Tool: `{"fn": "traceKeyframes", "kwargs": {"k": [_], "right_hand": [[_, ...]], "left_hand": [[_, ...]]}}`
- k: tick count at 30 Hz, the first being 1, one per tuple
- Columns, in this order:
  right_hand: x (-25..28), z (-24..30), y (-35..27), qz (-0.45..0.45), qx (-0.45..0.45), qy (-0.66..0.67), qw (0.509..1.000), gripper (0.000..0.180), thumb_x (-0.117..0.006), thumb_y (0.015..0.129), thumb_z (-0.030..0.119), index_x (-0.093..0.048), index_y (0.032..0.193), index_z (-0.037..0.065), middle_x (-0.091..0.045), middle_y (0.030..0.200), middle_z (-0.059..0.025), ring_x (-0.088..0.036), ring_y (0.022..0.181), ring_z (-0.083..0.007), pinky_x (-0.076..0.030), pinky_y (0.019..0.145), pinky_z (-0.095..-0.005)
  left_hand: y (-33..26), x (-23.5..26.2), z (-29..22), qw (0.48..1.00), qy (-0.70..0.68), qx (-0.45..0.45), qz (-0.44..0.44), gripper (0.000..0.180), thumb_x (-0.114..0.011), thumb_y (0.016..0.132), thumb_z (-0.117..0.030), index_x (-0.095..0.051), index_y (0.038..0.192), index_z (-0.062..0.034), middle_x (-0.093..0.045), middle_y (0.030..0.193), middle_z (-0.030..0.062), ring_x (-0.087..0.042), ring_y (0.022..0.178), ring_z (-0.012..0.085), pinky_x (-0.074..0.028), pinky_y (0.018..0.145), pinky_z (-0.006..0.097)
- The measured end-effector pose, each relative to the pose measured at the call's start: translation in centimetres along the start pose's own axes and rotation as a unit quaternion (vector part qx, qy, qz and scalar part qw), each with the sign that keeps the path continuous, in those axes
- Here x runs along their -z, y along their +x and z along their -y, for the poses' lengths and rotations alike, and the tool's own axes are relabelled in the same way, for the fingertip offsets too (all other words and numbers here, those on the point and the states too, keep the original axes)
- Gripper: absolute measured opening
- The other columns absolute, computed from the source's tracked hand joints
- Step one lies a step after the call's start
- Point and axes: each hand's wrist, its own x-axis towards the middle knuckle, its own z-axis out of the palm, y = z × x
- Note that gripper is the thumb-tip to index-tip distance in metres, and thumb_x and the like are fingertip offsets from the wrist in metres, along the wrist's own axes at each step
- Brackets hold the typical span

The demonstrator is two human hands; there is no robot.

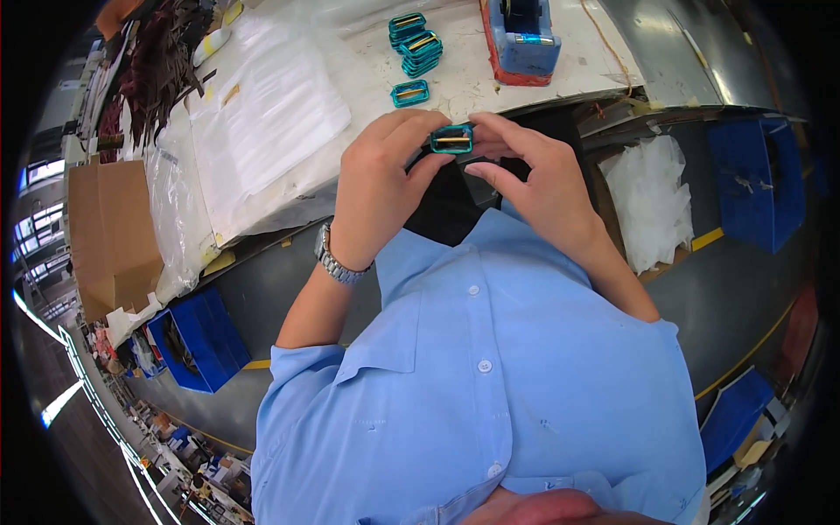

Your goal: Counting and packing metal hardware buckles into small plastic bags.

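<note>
Both hands held one teal buckle at the counter's near edge.

The left hand (378, 188) and the right hand (538, 175) pinched a small teal buckle (452, 139) between their fingertips, just above the counter (350, 79) edge. A single buckle (409, 93) lay just beyond, a stack of teal buckles (416, 44) farther back, near a blue tape dispenser (523, 39). Clear plastic bags (267, 114) lay to the left.
</note>
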Motion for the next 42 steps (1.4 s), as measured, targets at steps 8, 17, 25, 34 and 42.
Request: {"fn": "traceKeyframes", "kwargs": {"k": [8, 17, 25, 34, 42], "right_hand": [[4.2, -0.1, 0.8, -0.164, -0.049, 0.105, 0.98, 0.036, -0.072, 0.1, 0.004, -0.069, 0.136, -0.002, -0.08, 0.117, -0.01, -0.077, 0.096, -0.0156, -0.059, 0.091, -0.0287], [8.4, -3.6, 7.2, -0.222, 0.005, -0.044, 0.974, 0.045, -0.072, 0.103, 0.044, -0.081, 0.11, 0.0, -0.069, 0.074, -0.0029, -0.056, 0.064, -0.0089, -0.044, 0.06, -0.0284], [6.4, -4.3, 9.8, -0.131, -0.08, 0.096, 0.983, 0.035, -0.083, 0.094, 0.03, -0.082, 0.097, -0.005, -0.079, 0.085, -0.009, -0.072, 0.077, -0.0114, -0.057, 0.073, -0.0273], [7.1, 0.7, 4.0, -0.109, -0.098, 0.299, 0.943, 0.016, -0.075, 0.1, 0.018, -0.076, 0.104, 0.003, -0.079, 0.098, -0.0036, -0.057, 0.076, -0.0016, -0.043, 0.068, -0.0186], [1.9, -3.6, -1.8, -0.101, -0.188, 0.282, 0.935, 0.011, -0.07, 0.104, 0.011, -0.071, 0.099, 0.0, -0.079, 0.094, -0.0057, -0.061, 0.077, -0.0043, -0.051, 0.072, -0.0214]], "left_hand": [[2.7, -0.4, 6.6, 0.992, 0.085, 0.059, -0.073, 0.037, -0.088, 0.081, -0.015, -0.08, 0.116, -0.0106, -0.072, 0.116, 0.0106, -0.065, 0.109, 0.0313, -0.053, 0.094, 0.041], [4.1, 0.7, 3.2, 0.989, 0.081, -0.01, -0.123, 0.032, -0.08, 0.089, -0.01, -0.076, 0.121, -0.0093, -0.075, 0.116, 0.0111, -0.064, 0.116, 0.0332, -0.053, 0.096, 0.043], [13.2, -2.7, 0.3, 0.949, 0.106, -0.257, -0.15, 0.044, -0.067, 0.094, 0.005, -0.072, 0.134, -0.0137, -0.078, 0.117, 0.0123, -0.065, 0.126, 0.0342, -0.052, 0.1, 0.043], [16.1, -1.9, -0.5, 0.951, 0.148, -0.253, -0.1, 0.041, -0.067, 0.099, -0.007, -0.063, 0.139, -0.0003, -0.069, 0.135, 0.0217, -0.06, 0.129, 0.0438, -0.048, 0.11, 0.048], [18.5, -3.7, 3.3, 0.942, 0.055, -0.307, -0.12, 0.041, -0.066, 0.101, -0.009, -0.06, 0.14, 0.0026, -0.067, 0.137, 0.0237, -0.056, 0.135, 0.0442, -0.043, 0.117, 0.048]]}}
